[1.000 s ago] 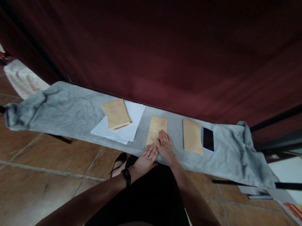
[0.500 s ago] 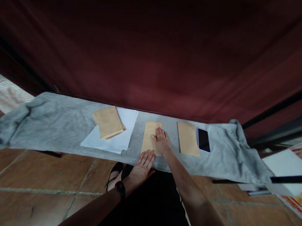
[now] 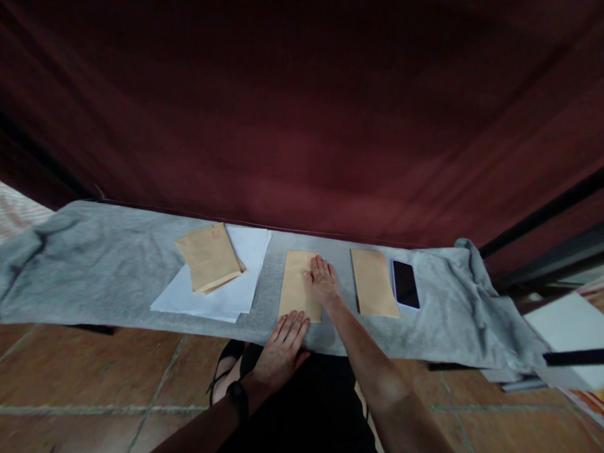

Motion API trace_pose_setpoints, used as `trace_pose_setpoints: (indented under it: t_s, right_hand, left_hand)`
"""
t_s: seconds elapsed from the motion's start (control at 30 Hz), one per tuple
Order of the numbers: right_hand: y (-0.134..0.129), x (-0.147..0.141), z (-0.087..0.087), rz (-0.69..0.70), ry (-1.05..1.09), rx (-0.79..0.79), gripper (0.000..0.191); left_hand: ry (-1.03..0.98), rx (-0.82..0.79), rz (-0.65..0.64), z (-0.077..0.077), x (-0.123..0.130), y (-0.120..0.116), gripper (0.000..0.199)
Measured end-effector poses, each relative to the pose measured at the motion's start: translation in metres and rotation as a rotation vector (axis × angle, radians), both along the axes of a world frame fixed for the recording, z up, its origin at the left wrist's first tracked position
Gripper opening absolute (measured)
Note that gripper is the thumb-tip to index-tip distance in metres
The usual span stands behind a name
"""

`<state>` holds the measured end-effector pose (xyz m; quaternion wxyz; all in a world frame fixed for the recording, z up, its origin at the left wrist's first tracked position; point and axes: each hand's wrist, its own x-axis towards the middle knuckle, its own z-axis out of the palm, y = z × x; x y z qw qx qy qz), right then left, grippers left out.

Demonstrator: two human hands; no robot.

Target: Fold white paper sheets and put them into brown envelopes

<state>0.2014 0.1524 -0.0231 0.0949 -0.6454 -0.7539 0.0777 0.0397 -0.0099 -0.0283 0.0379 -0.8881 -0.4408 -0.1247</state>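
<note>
Directly before me a brown paper envelope [image 3: 295, 279] lies flat on a grey cloth [image 3: 115, 265]. My right hand [image 3: 322, 279] rests on its right side, palm down with the fingers stretched out. At the near edge of the same envelope are the fingertips of my left hand [image 3: 283, 346], flat and extended. Part of the envelope is covered by both hands. Off to the right lies a second brown envelope [image 3: 375, 283]. To the left, a few brown envelopes [image 3: 211, 256] overlap on sheets of white paper [image 3: 253, 258].
A phone [image 3: 406, 284] with a dark screen lies right of the second envelope. Dark red fabric [image 3: 296, 139] rises behind the cloth's far edge. Black bars [image 3: 558, 207] stand at the right, and a tiled floor [image 3: 105, 371] shows below.
The view has shifted slightly, so the things on the cloth appear a little lower. Both hands stay on the envelope, with no clear movement against it.
</note>
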Motion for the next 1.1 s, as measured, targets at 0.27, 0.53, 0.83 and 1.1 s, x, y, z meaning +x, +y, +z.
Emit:
trace_pose_setpoints:
  t_s: [0.27,0.53,0.83,1.1]
  right_hand:
    - [-0.013,0.004,-0.007,0.039,0.006,0.061,0.062]
    - [-0.047,0.008,0.0,0.097,0.005,0.06,0.058]
    - [-0.11,0.005,0.004,0.158,0.056,0.03,0.055]
    - [-0.163,0.024,0.008,0.279,0.154,0.105,0.051]
  left_hand:
    - [0.039,0.011,0.019,-0.001,0.001,0.001,0.063]
    - [0.022,0.028,0.025,0.001,0.004,0.003,0.057]
    - [-0.018,0.005,0.036,0.008,0.006,0.004,0.045]
    - [-0.086,-0.007,-0.012,0.023,0.0,0.01,0.043]
